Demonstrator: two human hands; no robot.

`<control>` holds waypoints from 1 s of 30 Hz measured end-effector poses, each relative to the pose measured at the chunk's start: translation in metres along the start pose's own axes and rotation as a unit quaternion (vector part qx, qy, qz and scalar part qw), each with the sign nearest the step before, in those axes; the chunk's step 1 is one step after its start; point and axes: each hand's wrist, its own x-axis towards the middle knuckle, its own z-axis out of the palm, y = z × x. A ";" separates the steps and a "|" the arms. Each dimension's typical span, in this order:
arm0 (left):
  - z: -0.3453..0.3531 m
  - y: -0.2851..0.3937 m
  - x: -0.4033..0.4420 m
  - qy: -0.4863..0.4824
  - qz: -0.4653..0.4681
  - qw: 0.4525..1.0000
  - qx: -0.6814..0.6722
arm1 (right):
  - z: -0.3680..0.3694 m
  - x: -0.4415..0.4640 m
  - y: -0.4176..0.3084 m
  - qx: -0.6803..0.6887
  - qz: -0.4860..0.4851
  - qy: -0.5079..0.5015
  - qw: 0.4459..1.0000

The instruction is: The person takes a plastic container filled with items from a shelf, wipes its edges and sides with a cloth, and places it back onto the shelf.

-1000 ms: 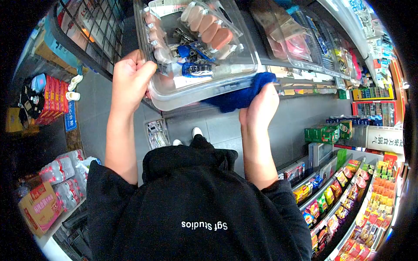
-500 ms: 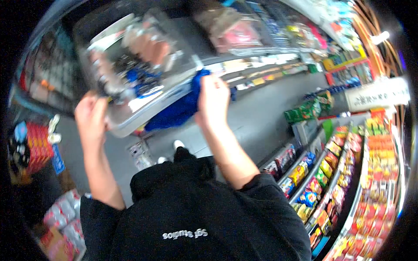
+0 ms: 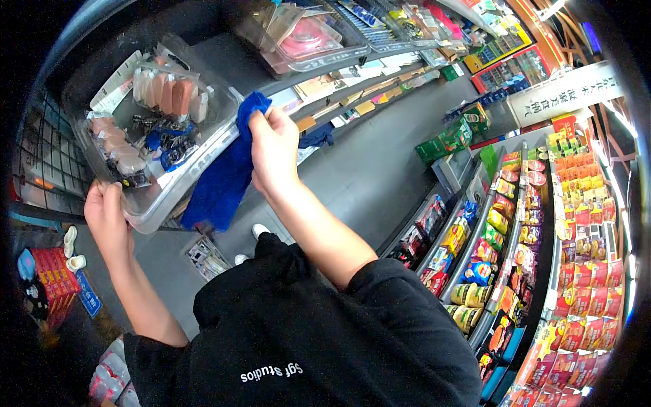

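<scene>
A clear plastic bin (image 3: 178, 182) sits at the front of a dark shelf, tilted in view. Inside lie packs of skin-toned sponge-like pieces (image 3: 163, 93), a bundle of small black and blue items (image 3: 169, 142) and a white card. My left hand (image 3: 108, 214) is closed round the bin's near left corner. At the bin's right end, my right hand (image 3: 277, 144) grips a bunched blue cloth (image 3: 227, 180) close to the rim. The cloth hangs down in front of the bin. Whether my right fingers also hold the rim is hidden.
Another clear bin with pink goods (image 3: 308, 41) stands farther right on the shelf (image 3: 224, 57). A wire rack (image 3: 44, 152) is at the left. Snack shelves (image 3: 502, 237) line the right side. Red boxes (image 3: 54, 271) and a stack of papers (image 3: 207, 258) are low at left.
The bin and both hands have shifted left in view, and the picture has sharpened. My right hand still has the blue cloth, which now hangs lower. My left hand stays on the bin's corner.
</scene>
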 end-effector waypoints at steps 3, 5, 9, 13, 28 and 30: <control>0.005 0.004 0.000 0.026 0.007 1.000 -0.002 | 0.018 -0.018 0.012 0.012 -0.033 -0.015 0.999; 0.003 0.005 0.000 0.064 -0.011 0.998 -0.016 | 0.021 -0.033 0.020 0.004 -0.028 -0.005 1.000; -0.004 0.005 0.000 0.044 -0.008 0.999 0.022 | 0.003 -0.033 -0.011 -0.081 0.023 -0.038 0.996; 0.003 0.017 -0.010 -0.001 -0.018 1.000 0.024 | -0.019 0.008 -0.026 -0.235 -0.074 0.020 0.969; 0.023 -0.001 -0.008 0.043 0.026 0.995 -0.082 | -0.028 -0.033 -0.016 -0.529 -0.489 -0.170 0.672; 0.030 0.004 -0.010 0.070 0.030 0.994 -0.079 | -0.027 -0.038 -0.012 -0.529 -0.489 -0.190 0.667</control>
